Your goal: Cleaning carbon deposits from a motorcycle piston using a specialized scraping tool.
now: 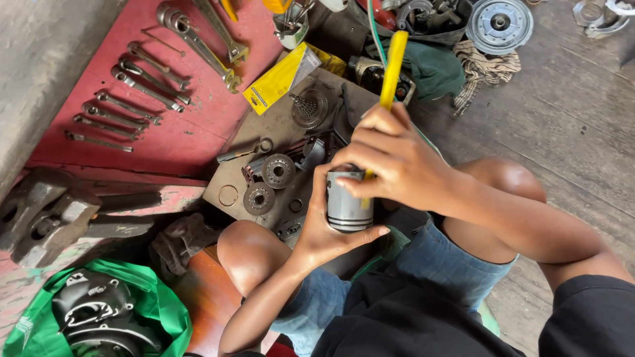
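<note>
Wrenches (132, 99) are lying in a row on the red board (192, 142) toward its left edge. Right of them, two small gears (268, 182) are sitting on the brown cardboard sheet (278, 122), near its front edge. The left hand (324, 228) is cupping a grey metal piston (349, 201) from below, fingers wrapped around it, above the person's lap. The right hand (397, 162) is gripping a yellow-handled tool (390, 73) and pressing it down into the piston's top, fingers closed on the handle.
</note>
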